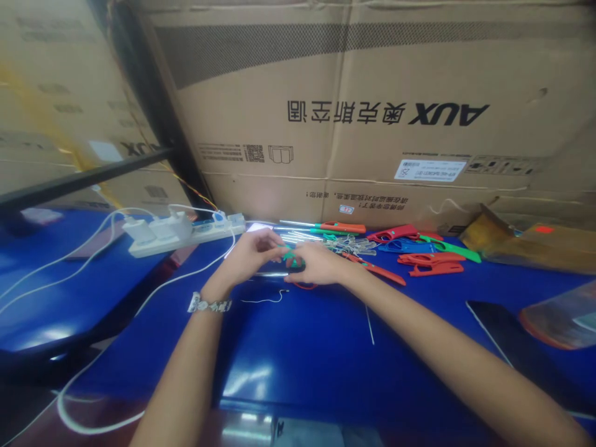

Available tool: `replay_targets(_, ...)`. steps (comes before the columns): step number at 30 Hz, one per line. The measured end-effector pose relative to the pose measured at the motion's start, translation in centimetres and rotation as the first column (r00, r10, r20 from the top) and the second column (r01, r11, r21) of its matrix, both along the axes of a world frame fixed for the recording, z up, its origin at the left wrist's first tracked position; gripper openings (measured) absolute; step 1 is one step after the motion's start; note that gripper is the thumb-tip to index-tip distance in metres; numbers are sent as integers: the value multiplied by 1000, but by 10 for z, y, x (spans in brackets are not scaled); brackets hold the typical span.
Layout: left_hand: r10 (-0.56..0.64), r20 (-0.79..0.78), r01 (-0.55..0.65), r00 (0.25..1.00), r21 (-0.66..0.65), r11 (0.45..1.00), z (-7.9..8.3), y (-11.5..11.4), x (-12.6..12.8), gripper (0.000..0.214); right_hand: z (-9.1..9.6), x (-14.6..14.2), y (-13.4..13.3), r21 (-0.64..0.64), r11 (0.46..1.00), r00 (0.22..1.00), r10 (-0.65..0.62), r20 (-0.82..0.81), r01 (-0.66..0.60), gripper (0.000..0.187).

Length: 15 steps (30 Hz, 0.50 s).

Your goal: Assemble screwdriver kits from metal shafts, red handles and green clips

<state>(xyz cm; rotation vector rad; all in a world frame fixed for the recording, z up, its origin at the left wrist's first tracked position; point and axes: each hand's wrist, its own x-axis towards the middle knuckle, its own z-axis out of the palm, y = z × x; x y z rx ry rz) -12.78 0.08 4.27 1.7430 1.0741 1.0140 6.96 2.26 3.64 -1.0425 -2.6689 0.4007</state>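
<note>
Both of my hands meet over the blue table point(298, 347) near its far side. My left hand point(254, 251), with a watch on its wrist, pinches one end of a small green plastic piece point(289, 254). My right hand point(316, 264) is closed round the other end of that green piece; a dark part shows between the fingers. A loop of red wire point(305, 286) hangs just under my right hand. A thin white wire point(265, 300) lies on the table below my left hand. A thin metal rod point(369, 326) lies beside my right forearm.
Behind the hands lie several red, green and blue plastic handles point(419, 251) and a heap of metal rods and springs point(339, 243). A white power strip point(181, 233) with chargers sits at left. A large cardboard box point(372, 112) walls the back. A dark phone point(507, 341) lies at right.
</note>
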Motion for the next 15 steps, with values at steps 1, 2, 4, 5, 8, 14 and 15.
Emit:
replay_targets(1,32,10,-33,999,30,999,1,1,-1,33,-1,-5,2,-2,1000,1000,1,-1,-1,27)
replay_targets(2,62,16,-63,998,54,997,2,1,-2,33,-2,-10,4,-9,1000,1000,2,-5,-2,25)
replay_targets(4,104,22,-105,994,81,991,4,0,-3,33,-6,-14,7,-30,999,1000,9,-18,-9,19)
replay_targets(5,116,27,-117,993,88,989,5,0,-3,33,-8,-15,8,-43,999,1000,16,-24,-17,16)
replay_targets(8,150,61,-157,987,120,980,9,-3,-4,32,-14,-12,10,-57,997,997,43,-58,-47,9)
replay_targets(14,213,148,-241,966,212,947,11,-4,-1,28,-20,-3,10,-121,992,963,-9,-270,-25,9)
replay_targets(15,224,162,-257,961,226,939,11,-4,0,27,-22,-3,10,-142,990,951,-35,-308,-10,10)
